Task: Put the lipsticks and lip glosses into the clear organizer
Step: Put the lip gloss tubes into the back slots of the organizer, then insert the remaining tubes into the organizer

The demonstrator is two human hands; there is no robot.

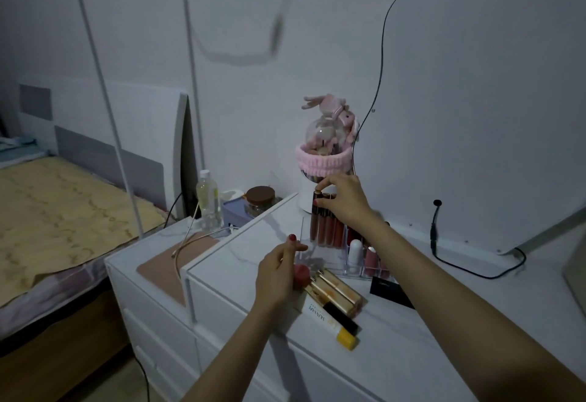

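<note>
- Clear acrylic is the landmark: the organizer (320, 248) stands on the white dresser top (444, 322), and everything below is placed from it.
- Left of the organizer's front corner, the left hand (279, 275) rests with its fingers curled loosely, touching a round pink compact (302, 275). It does not look clamped on anything, though I cannot tell for sure. It would do well to steady the organizer's front edge so the tray does not slide.
- In front of the organizer lie the pieces yet to be stowed: gold lipstick tubes (336, 290), a white tube with a yellow cap (329, 322) and a black tube (341, 317), all flat and touching one another.
- In the organizer's back-left row stand dark red lip glosses (325, 227), upright and close together.
- Above that row, the right hand (342, 202) pinches the cap of one gloss between thumb and fingertips. The step, as I judge it, is seating this tube: keep it vertical, press straight down, and avoid nudging its neighbours.
- Toward the organizer's front right, a white stick (355, 251) and pink lipsticks (371, 262) already fill slots.
</note>
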